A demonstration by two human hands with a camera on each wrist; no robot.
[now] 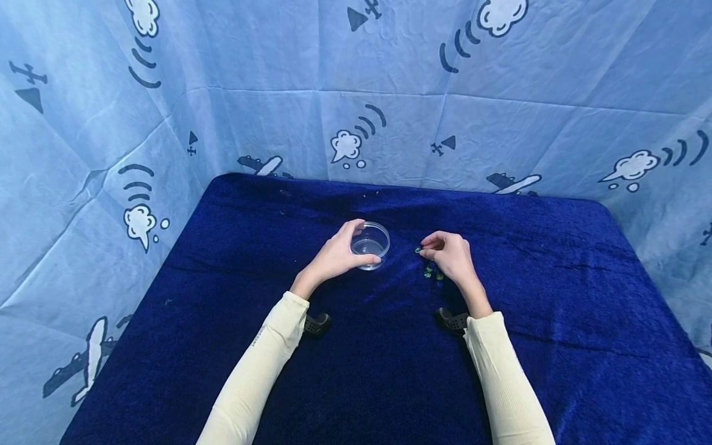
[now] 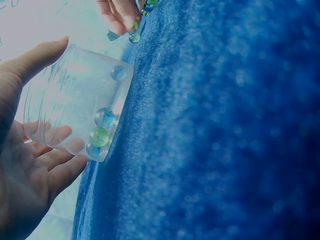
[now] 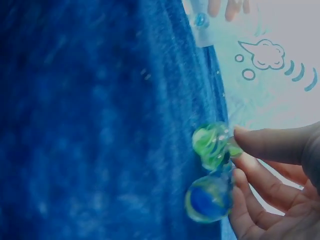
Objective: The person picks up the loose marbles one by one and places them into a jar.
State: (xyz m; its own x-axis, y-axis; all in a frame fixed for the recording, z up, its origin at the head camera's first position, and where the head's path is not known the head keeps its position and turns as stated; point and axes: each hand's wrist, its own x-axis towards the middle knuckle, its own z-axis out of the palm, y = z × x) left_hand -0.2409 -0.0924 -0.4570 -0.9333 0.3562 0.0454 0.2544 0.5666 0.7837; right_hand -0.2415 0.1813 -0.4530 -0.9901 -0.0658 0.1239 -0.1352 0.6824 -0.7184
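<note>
My left hand [image 1: 336, 252] curls around a clear round plastic jar [image 1: 384, 238], thumb on the near side and fingers on the far side. The jar stands on the blue cloth with its mouth up. Several blue and green glass marbles [image 2: 98, 137] lie on its bottom in the left wrist view. To the right of the jar, my right hand [image 1: 452, 254] pinches a green marble [image 1: 418, 250] between thumb and fingertips. Below that hand, a small group of loose marbles [image 1: 428, 272] sits on the cloth; in the right wrist view a blue-and-yellow marble [image 3: 207, 198] shows large among them.
Dark blue velvet cloth [image 1: 378, 383] covers the table. A light blue printed curtain [image 1: 278, 123] hangs behind it and along the left. Black perforated wrist mounts [image 1: 318, 324] stick inward from both cuffs.
</note>
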